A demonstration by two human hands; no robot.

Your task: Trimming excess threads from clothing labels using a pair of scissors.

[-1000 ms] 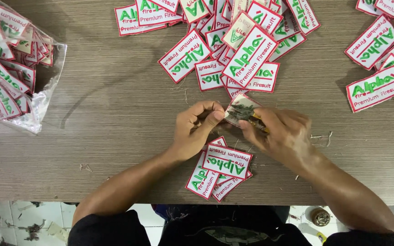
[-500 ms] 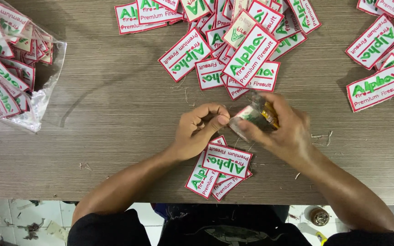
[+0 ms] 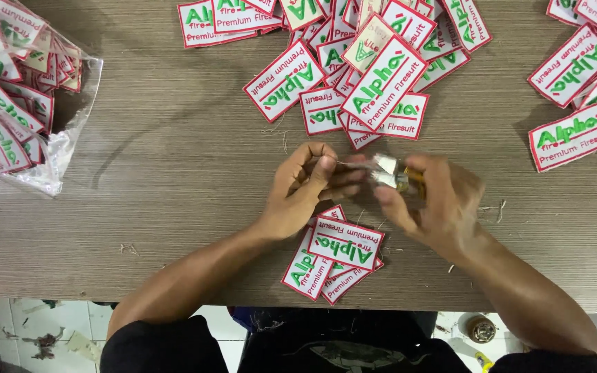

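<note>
Between both pinching hands — left hand [image 3: 312, 183], right hand [image 3: 437, 200] — blurred patch [image 3: 385, 164], partly hidden

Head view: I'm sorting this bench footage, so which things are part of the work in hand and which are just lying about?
In hand:
- left hand pinching a thin thread
- right hand holding a small metal snipper, blurred
- small stack of patches under the wrists

Lying about:
- big heap of patches further up the table
- patches at the right
- plastic bag of patches at the left
</note>
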